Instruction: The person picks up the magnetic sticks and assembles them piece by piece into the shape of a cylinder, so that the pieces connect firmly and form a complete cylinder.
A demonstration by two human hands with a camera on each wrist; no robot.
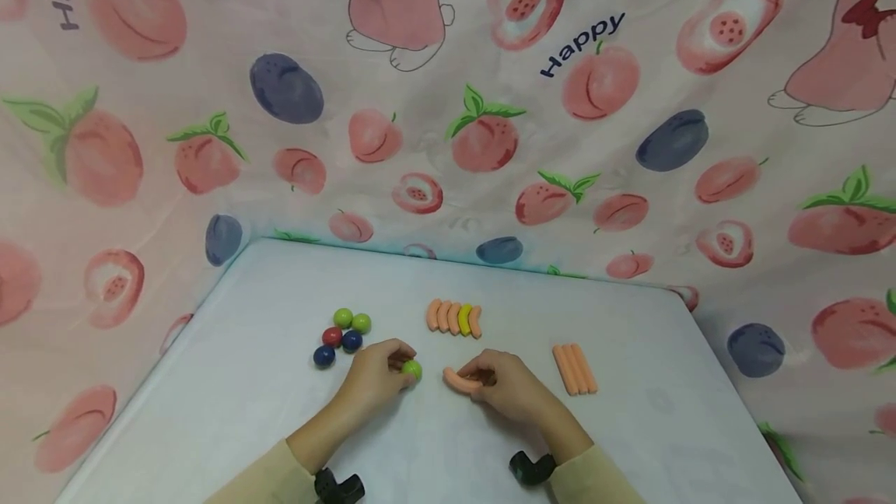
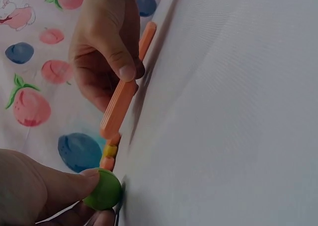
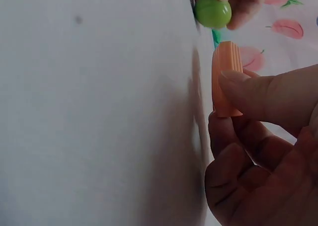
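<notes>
My left hand (image 1: 378, 372) pinches a small glossy green ball (image 2: 103, 190) between thumb and fingers, close over the white table. To its right, my right hand (image 1: 509, 386) pinches a curved orange ribbed stick (image 1: 460, 381), its free end pointing toward the ball. In the right wrist view the thumb lies across the ribbed stick (image 3: 227, 77), with fingers behind it. A short gap separates ball and stick in the head view. Beyond the hands, several curved pieces stand side by side in a row (image 1: 442, 316), mostly orange with one yellow piece (image 1: 465, 320).
Left of the left hand sit two green balls (image 1: 343, 318), a red ball (image 1: 332, 337) and two dark blue balls (image 1: 324, 356). Straight orange sticks (image 1: 575, 369) lie together at right. A fruit-print cloth (image 1: 434, 99) hangs behind the white table (image 1: 245, 379).
</notes>
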